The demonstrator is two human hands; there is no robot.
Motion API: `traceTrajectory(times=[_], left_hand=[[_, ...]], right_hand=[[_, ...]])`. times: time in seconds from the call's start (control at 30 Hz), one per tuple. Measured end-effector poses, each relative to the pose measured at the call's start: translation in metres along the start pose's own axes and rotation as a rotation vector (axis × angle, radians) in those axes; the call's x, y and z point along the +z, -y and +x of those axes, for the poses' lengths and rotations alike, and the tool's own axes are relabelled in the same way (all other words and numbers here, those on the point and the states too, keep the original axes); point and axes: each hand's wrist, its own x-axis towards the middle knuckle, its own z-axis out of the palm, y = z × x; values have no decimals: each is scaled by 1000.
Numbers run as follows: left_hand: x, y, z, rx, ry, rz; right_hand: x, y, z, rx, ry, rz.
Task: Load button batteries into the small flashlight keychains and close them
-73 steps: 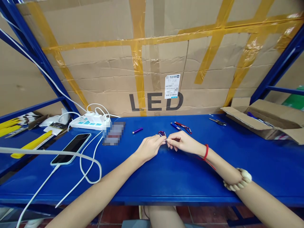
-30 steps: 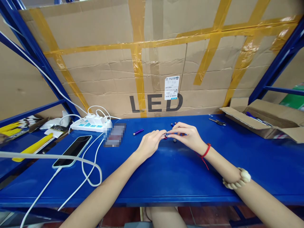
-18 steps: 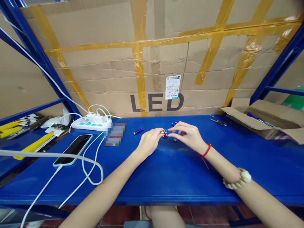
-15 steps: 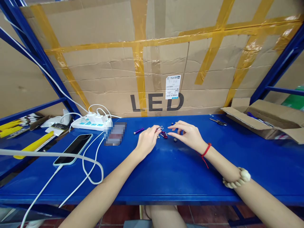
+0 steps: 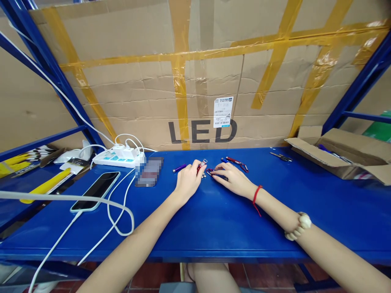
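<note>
My left hand (image 5: 188, 179) is closed around a small red tube (image 5: 200, 166) with a silver wire loop at its far end. My right hand (image 5: 233, 178) lies low over the table, its thumb and fingertips closed on a small dark red carabiner (image 5: 209, 172). Tiny silver pieces (image 5: 204, 176) rest between the hands. To the left of my left hand is a purple metal tube (image 5: 179, 167). Behind my right hand lie a red tube with a carabiner (image 5: 236, 161) and a small blue piece (image 5: 224, 160), partly hidden by the fingers.
A white power strip (image 5: 119, 160) with plugs stands at the back left. Near it are a phone (image 5: 96, 191), a blurred dark rectangle (image 5: 149, 173) and loose white cables. Keys (image 5: 281, 156) and an open cardboard box (image 5: 342, 162) sit at the right.
My right hand has moved left and down onto the carabiner, its fingers closing. The red tube with a carabiner behind it has come into view. My left hand still holds its tube.
</note>
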Motion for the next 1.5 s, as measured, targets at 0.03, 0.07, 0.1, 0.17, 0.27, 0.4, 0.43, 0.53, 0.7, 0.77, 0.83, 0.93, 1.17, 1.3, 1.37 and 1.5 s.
traceTrajectory(times=[0.03,0.07,0.1,0.17,0.27,0.4,0.43,0.53,0.7,0.77,0.83,0.93,1.17,1.3,1.37,1.5], left_hand=[[0,0,0,3,7,-1],[-1,-1,0,4,14,-1],[-1,-2,0,3,22,-1],[-2,-3,0,-6,39,2],[-4,-6,0,-25,69,22],[-4,-6,0,-19,101,49],[-3,-6,0,-17,105,46],[-3,-5,0,-30,112,11],[-4,-7,0,-108,162,-163],[-4,-7,-1,-142,175,-245],[-3,-6,-2,-150,168,-296],[0,-5,-3,-97,153,-342],[7,-5,-5,24,158,-400],[6,-6,-5,33,164,-412],[6,-5,-4,46,160,-428],[7,-3,-2,63,141,-466]], right_hand=[[0,0,0,-1,-1,-15],[1,-1,0,0,-7,-29],[1,-1,1,3,-16,-42],[0,-2,1,16,-34,-60],[-1,-1,1,54,-47,-56],[-2,1,2,120,-29,-19],[-3,2,2,134,-25,-8],[-4,4,2,157,-27,19],[-7,6,3,143,-92,69],[-8,7,3,131,-133,105],[-9,8,3,96,-160,150],[-8,10,3,4,-170,216],[-7,10,2,-80,-135,302],[-7,10,2,-83,-135,305],[-6,10,2,-60,-150,306],[-7,11,1,-12,-166,274]])
